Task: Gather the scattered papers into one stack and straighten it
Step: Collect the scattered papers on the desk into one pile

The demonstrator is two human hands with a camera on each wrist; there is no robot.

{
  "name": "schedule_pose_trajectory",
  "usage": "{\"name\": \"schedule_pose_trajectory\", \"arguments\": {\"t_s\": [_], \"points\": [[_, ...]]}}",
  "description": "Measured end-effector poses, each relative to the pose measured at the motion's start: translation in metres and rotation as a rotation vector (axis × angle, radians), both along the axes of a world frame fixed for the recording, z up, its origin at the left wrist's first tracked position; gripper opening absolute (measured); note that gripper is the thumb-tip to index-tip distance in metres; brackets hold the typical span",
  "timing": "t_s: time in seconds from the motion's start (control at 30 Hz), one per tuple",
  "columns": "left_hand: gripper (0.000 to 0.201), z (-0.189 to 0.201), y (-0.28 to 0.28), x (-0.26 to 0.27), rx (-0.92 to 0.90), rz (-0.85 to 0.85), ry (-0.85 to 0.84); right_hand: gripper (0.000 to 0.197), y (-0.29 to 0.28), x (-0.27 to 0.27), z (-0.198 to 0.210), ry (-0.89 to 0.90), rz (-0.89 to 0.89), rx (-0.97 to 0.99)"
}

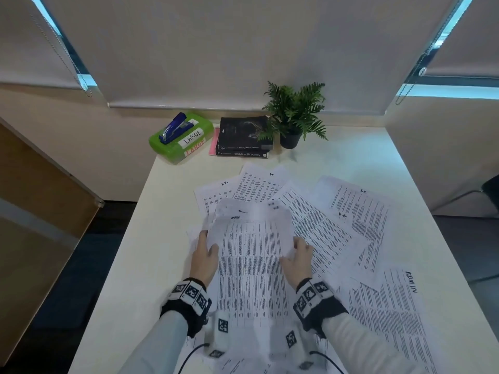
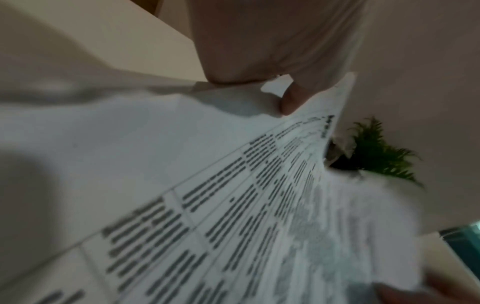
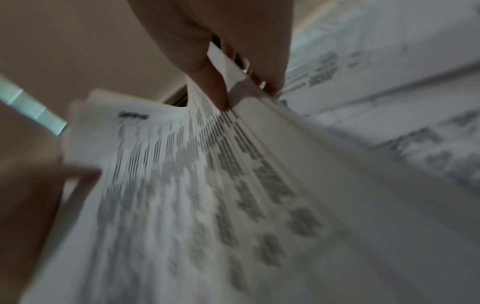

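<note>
Both hands grip one bundle of printed papers above the scattered sheets on the counter.

The left hand [image 1: 206,255] clamps the left edge of the held papers [image 1: 251,255], thumb on top, and the right hand [image 1: 297,259] pinches the right edge, thumb on top and fingers [image 3: 270,82] beneath; the bundle spans the gap between the two hands, raised and bowed, over the counter's near middle. At least five loose sheets [image 1: 359,211] lie fanned on the white counter [image 1: 151,238] beyond and to the right of the hands, overlapping; the exact count is unclear. Along the far edge stand one green box [image 1: 179,144] marked LARGE with one blue stapler [image 1: 175,128] on it, two stacked dark books [image 1: 244,139], and one potted fern [image 1: 294,114].
</note>
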State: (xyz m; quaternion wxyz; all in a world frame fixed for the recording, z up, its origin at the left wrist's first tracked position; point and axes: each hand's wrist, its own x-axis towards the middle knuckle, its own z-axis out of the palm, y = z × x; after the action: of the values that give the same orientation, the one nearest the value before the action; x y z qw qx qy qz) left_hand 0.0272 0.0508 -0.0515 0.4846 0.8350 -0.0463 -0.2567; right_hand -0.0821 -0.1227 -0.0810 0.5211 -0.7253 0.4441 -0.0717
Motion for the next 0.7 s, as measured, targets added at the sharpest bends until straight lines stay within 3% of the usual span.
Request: {"name": "schedule_pose_trajectory", "arguments": {"t_s": [0.13,0.23,0.3,0.37,0.43,0.53,0.6,0.7], "points": [[0.05,0.005,0.003,0.009,-0.155,0.104,0.128,0.065,-0.012,0.005,0.003,-0.046,-0.118,0.277],[0.042,0.005,0.01,0.021,-0.217,0.159,0.262,0.049,-0.019,0.01,0.003,-0.033,-0.126,0.367],[0.046,0.002,0.013,0.022,-0.16,0.052,0.298,0.037,-0.02,0.011,0.006,-0.038,-0.087,0.422],[0.055,0.002,0.012,0.019,-0.067,-0.134,0.253,0.04,-0.019,0.013,0.005,0.006,0.0,0.395],[0.055,0.007,0.011,0.017,-0.03,-0.18,0.197,0.049,-0.015,0.016,0.002,0.112,0.117,0.266],[0.059,0.006,0.026,0.022,-0.096,-0.074,0.188,0.063,-0.014,0.017,0.006,0.158,0.12,0.136],[0.059,-0.001,0.051,0.033,-0.138,0.004,0.225,0.054,-0.014,0.012,0.017,0.112,0.072,0.124],[0.054,0.001,0.103,0.048,-0.173,0.142,0.297,0.042,-0.012,-0.001,0.014,0.207,0.133,-0.027]]}}
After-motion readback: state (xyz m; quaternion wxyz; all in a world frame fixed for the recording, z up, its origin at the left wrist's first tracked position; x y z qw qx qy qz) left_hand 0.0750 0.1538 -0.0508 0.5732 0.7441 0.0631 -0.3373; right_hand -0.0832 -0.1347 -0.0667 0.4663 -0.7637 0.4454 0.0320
